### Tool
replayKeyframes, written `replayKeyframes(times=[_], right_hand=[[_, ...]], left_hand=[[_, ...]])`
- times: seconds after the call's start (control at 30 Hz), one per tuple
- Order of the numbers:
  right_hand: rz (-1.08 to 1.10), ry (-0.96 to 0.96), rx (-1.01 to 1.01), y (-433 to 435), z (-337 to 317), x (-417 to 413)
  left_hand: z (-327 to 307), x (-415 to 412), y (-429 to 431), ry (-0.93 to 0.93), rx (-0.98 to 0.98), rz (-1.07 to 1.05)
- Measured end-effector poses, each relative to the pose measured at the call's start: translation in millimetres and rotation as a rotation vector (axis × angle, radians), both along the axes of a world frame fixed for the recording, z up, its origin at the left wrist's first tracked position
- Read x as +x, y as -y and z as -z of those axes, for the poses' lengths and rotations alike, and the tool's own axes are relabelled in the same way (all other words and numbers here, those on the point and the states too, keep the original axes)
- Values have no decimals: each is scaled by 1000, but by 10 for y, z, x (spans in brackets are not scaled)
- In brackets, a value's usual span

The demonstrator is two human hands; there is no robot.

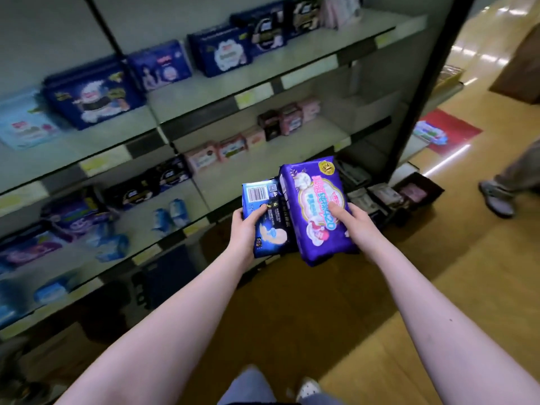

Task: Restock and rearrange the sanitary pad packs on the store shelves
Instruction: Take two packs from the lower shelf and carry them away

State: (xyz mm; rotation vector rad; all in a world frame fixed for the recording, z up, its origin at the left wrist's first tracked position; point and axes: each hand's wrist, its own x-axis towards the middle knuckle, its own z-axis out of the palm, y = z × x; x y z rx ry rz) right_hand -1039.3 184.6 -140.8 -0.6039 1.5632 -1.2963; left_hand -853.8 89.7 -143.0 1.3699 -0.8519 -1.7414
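purple film wraps the larger pad pack (318,210), which the right hand (355,219) holds from its right edge, thumb laid across the printed face and the remaining fingers hidden behind the pack. the blue pad pack (267,219) sits just beside it on the left and partly behind its edge, gripped by the left hand (244,229) with the thumb curled over the front below the barcode; the other fingers are out of sight. both packs are held in the air in front of the shelving unit (306,65), clear of every shelf board. upper shelves carry dark blue packs (90,96), the middle shelf carries small pink boxes (230,147), and the lower left shelves hold purple and light blue packs, all too blurred to read. a dark bin (418,191) stands on the floor near the base of the unit. judged step: carry phase, stock in hand and no placement begun. the next move calls for matching each pack to a row of like colour, likely the purple group at lower left, then freeing one hand at a time, since each hand is occupied. set each pack upright, label outward, and avoid knocking neighbouring packs off the shelf lip.
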Motion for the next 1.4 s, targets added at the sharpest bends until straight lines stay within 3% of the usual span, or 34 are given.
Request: replayKeyframes(times=[0.27, 0.5, 0.9, 1.17, 1.4], right_hand=[[164, 60, 90, -251, 38, -762], [381, 170, -27, -94, 25, -1360], [781, 78, 63, 376, 129, -2602], [818, 73, 123, 332, 311, -3364], [715, 87, 116, 83, 439, -4377]], left_hand=[[52, -913, 63, 37, 12, 197], [149, -1815, 385, 58, 25, 390], [383, -3266, 1137, 72, 120, 590], [476, -4037, 1068, 55, 90, 685], [430, -5026, 772, 30, 120, 668]])
